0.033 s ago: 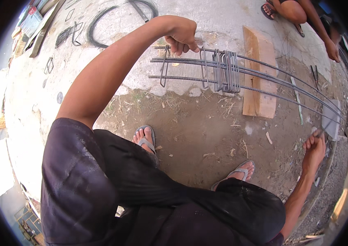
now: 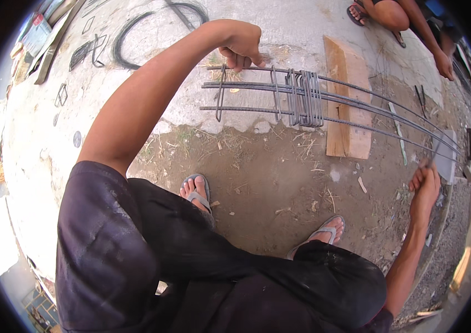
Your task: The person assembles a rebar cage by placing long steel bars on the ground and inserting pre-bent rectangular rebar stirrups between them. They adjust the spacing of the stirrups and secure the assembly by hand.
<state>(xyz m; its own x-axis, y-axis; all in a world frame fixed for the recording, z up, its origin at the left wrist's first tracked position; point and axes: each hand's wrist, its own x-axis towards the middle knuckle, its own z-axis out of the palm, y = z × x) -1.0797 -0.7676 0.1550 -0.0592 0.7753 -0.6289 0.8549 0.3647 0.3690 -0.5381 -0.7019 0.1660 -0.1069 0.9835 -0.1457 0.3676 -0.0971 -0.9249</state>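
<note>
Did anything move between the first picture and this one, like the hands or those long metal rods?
Nothing visibly changed. The left hand still grips the near end of the long grey steel rods, the right hand still holds their far end, and the bunch of bent grey wire loops hangs around the rods over the pale wooden plank as before.

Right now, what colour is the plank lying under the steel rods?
Pale orange-tan bare wood; the plank shows best in the head view.
</note>
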